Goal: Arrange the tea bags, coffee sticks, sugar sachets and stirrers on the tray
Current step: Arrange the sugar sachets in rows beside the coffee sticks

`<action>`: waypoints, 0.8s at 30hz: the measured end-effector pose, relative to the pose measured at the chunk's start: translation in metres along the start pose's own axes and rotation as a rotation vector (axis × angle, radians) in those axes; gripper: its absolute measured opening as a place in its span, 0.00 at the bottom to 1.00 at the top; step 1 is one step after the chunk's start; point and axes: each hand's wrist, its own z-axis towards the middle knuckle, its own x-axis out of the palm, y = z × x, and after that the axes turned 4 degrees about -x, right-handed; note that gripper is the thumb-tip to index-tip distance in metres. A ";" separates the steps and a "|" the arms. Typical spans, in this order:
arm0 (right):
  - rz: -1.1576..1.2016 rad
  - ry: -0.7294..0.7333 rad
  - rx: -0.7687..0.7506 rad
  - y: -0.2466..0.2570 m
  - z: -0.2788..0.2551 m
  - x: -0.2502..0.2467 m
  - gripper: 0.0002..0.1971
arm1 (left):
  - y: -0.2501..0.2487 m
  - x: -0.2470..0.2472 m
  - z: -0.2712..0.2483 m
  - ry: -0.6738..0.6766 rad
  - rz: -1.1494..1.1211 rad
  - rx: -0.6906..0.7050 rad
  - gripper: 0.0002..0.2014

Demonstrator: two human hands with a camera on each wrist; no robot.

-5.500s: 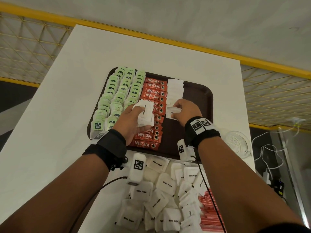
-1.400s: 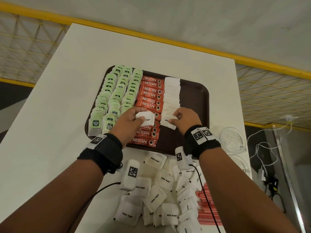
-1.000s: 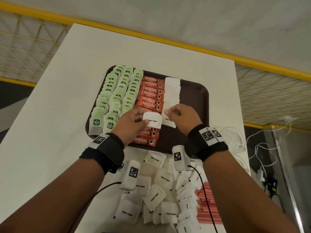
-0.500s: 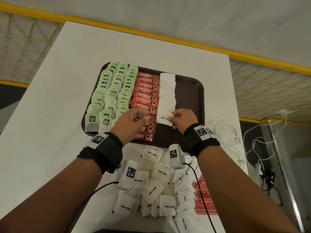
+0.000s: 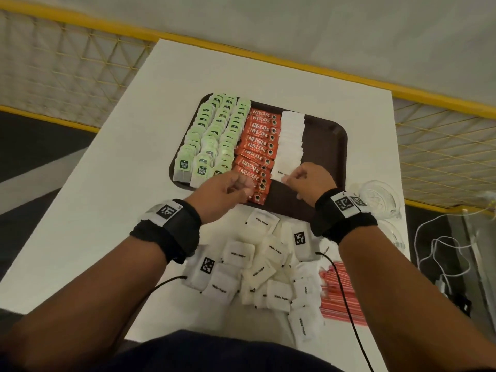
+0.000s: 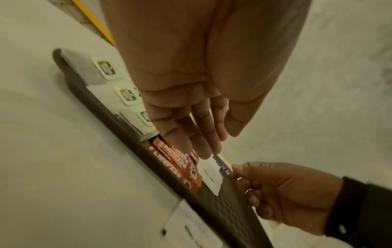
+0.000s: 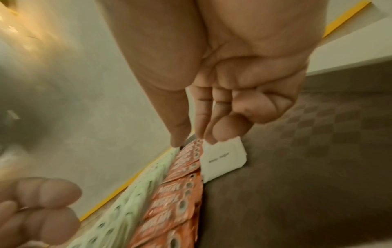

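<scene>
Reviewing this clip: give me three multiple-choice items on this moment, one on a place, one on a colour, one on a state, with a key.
1. Where do the red-striped stirrers lie?
A. on the tray
B. on the table, off the tray
C. in the left hand

2. What colour are the coffee sticks?
A. orange-red
B. blue
C. black

3. What is the right hand doing?
A. resting flat on the table
B. holding a stirrer
C. pinching a sugar sachet

Key: B, they lie beside the loose sachets; A, the row on the tray; C, fingertips on its corner.
</scene>
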 end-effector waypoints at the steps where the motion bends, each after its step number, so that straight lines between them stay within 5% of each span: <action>1: -0.008 0.050 -0.037 0.003 -0.013 0.000 0.12 | 0.003 0.002 -0.010 0.014 0.052 0.015 0.07; 6: -0.170 0.302 -0.217 -0.001 -0.074 0.021 0.09 | 0.028 0.014 -0.061 0.078 0.345 0.015 0.08; 12: -0.260 0.450 -0.332 -0.021 -0.117 0.050 0.04 | 0.053 0.033 -0.114 0.098 0.499 -0.096 0.23; 16: -0.407 0.520 -0.343 -0.024 -0.131 0.056 0.10 | 0.069 0.049 -0.127 0.044 0.544 -0.119 0.31; 24: -0.640 0.466 -0.308 -0.028 -0.155 0.065 0.25 | 0.071 0.063 -0.127 -0.058 0.609 -0.162 0.31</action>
